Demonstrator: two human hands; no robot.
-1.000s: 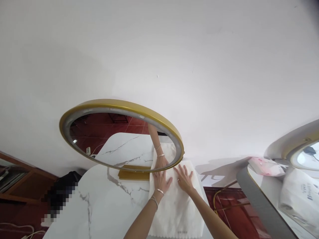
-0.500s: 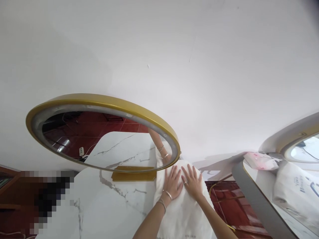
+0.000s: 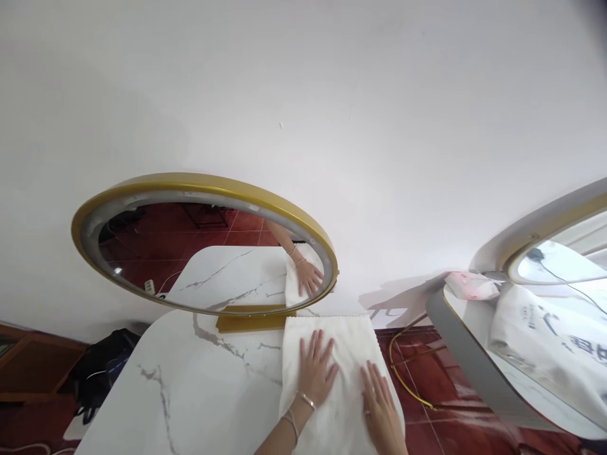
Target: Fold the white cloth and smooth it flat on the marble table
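A white cloth (image 3: 344,341) with a scalloped far edge lies spread at the right end of the marble-patterned table (image 3: 203,385). My left hand (image 3: 315,370) rests flat on it with the fingers spread; a bracelet and a bangle circle that wrist. Nearer the cloth's right side, my right hand (image 3: 382,404) lies with straight fingers fairly close together, a ring on one of them. Neither hand grips anything. The near part of the cloth runs out of view at the bottom.
An oval gold-framed mirror (image 3: 213,180) on the wall reflects a hand and the table. At the right, a second table (image 3: 467,366) holds a printed white cloth (image 3: 526,335) and a pink-white packet (image 3: 472,286). A black bag (image 3: 102,366) sits low at the left.
Both hands have moved back toward me over the cloth, the right one farther. The cloth's far edge now lies flat and straight instead of bunched near the mirror. The view has shifted slightly.
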